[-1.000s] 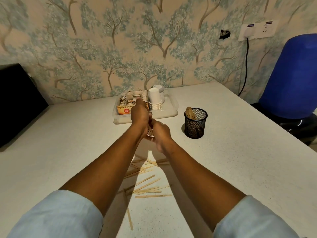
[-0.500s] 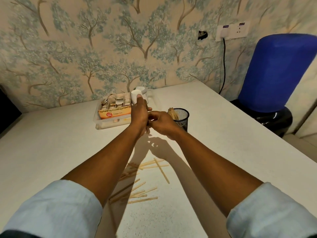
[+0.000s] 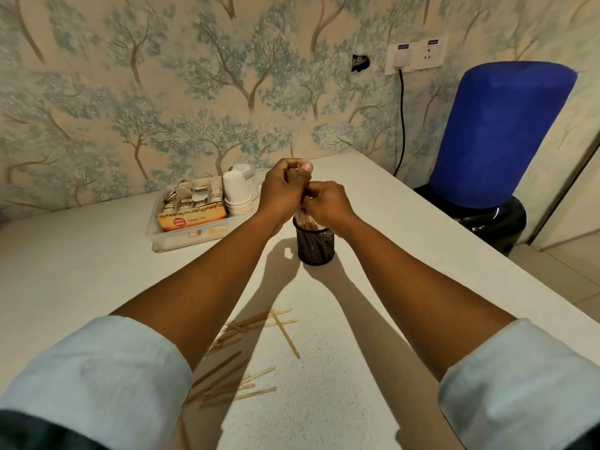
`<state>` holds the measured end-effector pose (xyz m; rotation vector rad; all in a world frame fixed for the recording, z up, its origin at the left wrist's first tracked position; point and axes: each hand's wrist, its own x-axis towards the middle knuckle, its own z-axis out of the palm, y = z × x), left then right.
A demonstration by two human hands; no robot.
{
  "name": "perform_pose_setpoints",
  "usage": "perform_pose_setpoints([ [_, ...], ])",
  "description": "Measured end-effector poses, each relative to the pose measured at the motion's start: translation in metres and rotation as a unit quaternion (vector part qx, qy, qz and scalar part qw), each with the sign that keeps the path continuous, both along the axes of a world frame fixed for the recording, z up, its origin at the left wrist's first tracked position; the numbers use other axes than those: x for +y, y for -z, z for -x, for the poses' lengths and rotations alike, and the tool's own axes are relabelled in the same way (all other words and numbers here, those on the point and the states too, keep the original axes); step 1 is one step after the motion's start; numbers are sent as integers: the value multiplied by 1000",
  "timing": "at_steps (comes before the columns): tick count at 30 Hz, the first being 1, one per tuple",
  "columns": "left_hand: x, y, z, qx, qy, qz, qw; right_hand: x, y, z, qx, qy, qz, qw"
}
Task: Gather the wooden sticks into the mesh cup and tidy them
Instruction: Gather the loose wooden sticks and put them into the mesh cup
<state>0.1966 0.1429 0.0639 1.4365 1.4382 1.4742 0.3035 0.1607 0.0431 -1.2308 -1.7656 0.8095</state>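
Head view: both hands' grip [image 3: 303, 198] closes above mesh cup [image 3: 314, 243], hiding whether sticks [image 3: 306, 220] are held.

Since a second ago both hands have travelled from above the scattered sticks [image 3: 259, 323] to directly over the mesh cup [image 3: 314, 243]. The left hand [image 3: 282, 190] and right hand [image 3: 326, 203] now meet above its rim, fingers curled on the bundle of sticks [image 3: 305, 220], whose lower ends now stand inside the cup.
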Motion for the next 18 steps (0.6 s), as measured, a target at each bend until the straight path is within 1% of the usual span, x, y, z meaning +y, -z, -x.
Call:
perform_pose_setpoints([
  [4,8,-3,0,112,-24,-30,993,13,3,-14,23,6,29,999],
  [8,17,-3,1,182,-28,-14,983,21,10,-21,-6,19,32,999],
  [14,29,6,-7,202,-34,6,979,31,17,-27,-34,43,32,998],
  [18,34,16,-13,210,-34,22,977,36,21,-29,-69,63,23,995],
])
